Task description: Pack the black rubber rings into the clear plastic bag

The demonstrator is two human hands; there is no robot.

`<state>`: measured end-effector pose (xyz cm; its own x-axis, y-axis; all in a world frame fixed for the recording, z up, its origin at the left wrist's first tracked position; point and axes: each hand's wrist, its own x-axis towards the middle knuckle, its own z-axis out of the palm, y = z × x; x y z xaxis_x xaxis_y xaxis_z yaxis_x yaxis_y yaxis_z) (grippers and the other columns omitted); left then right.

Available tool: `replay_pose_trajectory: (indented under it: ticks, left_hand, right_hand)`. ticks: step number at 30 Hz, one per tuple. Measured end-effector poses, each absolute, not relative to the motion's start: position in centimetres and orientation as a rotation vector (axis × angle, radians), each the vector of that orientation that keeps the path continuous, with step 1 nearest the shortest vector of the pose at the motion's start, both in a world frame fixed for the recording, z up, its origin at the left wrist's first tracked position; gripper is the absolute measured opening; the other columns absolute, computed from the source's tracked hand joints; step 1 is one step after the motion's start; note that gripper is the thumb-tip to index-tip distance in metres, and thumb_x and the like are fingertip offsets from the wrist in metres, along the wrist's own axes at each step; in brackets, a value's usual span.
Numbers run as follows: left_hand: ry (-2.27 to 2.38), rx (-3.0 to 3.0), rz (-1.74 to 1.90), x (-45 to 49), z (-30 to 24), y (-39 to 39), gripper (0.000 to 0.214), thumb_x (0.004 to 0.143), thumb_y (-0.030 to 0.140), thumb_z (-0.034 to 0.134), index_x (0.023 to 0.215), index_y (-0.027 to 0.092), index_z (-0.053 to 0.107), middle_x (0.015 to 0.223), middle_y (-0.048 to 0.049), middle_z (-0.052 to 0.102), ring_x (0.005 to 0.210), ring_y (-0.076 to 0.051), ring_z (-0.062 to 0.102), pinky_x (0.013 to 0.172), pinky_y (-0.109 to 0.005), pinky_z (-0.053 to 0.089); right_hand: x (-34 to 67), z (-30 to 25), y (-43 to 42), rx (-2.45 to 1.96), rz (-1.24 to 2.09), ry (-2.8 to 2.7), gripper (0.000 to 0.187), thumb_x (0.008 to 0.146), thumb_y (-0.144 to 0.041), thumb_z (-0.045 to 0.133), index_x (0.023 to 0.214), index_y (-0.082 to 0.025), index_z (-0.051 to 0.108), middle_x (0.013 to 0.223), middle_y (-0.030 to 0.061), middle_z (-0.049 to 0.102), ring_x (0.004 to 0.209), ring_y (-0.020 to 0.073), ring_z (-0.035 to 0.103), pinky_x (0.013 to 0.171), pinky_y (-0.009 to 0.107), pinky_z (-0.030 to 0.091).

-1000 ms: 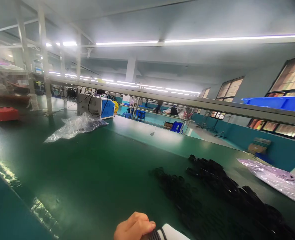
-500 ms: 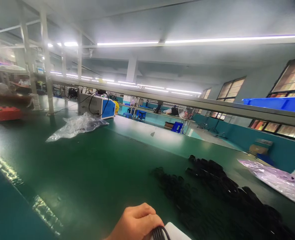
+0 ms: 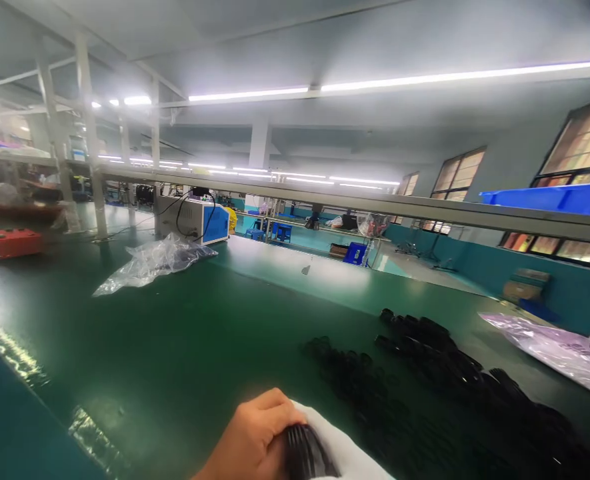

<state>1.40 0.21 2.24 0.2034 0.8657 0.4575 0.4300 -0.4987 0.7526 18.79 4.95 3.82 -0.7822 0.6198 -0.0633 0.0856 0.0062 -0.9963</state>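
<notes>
My left hand (image 3: 252, 440) shows at the bottom edge, its fingers wrapped round a small stack of black rings (image 3: 305, 455). The stack rests against something white (image 3: 347, 455), a cloth or a glove; I cannot tell which. Just to the right, a large heap of the same black rings (image 3: 425, 373) is spread over the green table (image 3: 175, 347). My right hand does not show as such; it may be under the white thing.
A crumpled clear plastic bag (image 3: 155, 261) lies at the back left, in front of a blue and white machine (image 3: 195, 220) with cables. A pinkish bag (image 3: 559, 350) lies far right. A blue bin (image 3: 549, 199) sits on the overhead rail (image 3: 325, 197). A red box (image 3: 12, 241) is far left.
My left hand has come further into view and closed more tightly round the black rings. More of the white thing shows. The view has tipped slightly downward.
</notes>
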Motion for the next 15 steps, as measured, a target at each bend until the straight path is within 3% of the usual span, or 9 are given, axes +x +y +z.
replay_pose_trajectory:
  ticks: [6, 9, 12, 15]
  left_hand:
    - [1.291, 1.987, 1.141, 1.2, 2.7, 0.2, 0.029, 0.076, 0.009, 0.041, 0.084, 0.016, 0.069, 0.080, -0.0050, 0.061, 0.074, -0.014, 0.057, 0.066, -0.021, 0.044]
    - [1.377, 1.819, 1.135, 1.2, 2.8, 0.2, 0.028, 0.075, 0.009, 0.045, 0.089, 0.019, 0.067, 0.084, -0.0015, 0.061, 0.076, -0.013, 0.057, 0.069, -0.022, 0.043]
    - [1.378, 1.608, 1.111, 1.1, 3.0, 0.2, 0.027, 0.075, 0.015, 0.050, 0.099, 0.021, 0.061, 0.079, 0.0027, 0.061, 0.067, -0.011, 0.056, 0.062, -0.021, 0.043]
    - [1.469, 1.632, 1.083, 1.3, 2.8, 0.3, 0.016, 0.074, 0.016, 0.049, 0.083, 0.020, 0.061, 0.068, 0.0039, 0.059, 0.060, -0.010, 0.052, 0.055, -0.019, 0.038]
  right_hand:
    - [17.1, 2.8, 5.0, -0.688, 1.884, -1.807, 0.031, 0.059, -0.020, 0.077, 0.085, -0.015, 0.062, 0.080, 0.0002, 0.057, 0.082, 0.0170, 0.053, 0.077, 0.031, 0.045]
    - [16.8, 3.1, 4.1, -0.553, 2.207, -1.514, 0.034, 0.064, -0.027, 0.075, 0.092, -0.013, 0.061, 0.080, 0.0028, 0.057, 0.077, 0.0161, 0.057, 0.068, 0.028, 0.046]
    - [16.9, 3.3, 3.5, -0.450, 2.408, -1.287, 0.034, 0.073, -0.034, 0.069, 0.096, -0.012, 0.060, 0.086, 0.0070, 0.059, 0.073, 0.0142, 0.057, 0.065, 0.029, 0.047]
    - [17.0, 3.0, 3.5, -0.471, 2.404, -1.277, 0.033, 0.073, -0.033, 0.071, 0.097, -0.012, 0.062, 0.087, 0.0081, 0.061, 0.073, 0.0141, 0.057, 0.067, 0.032, 0.049]
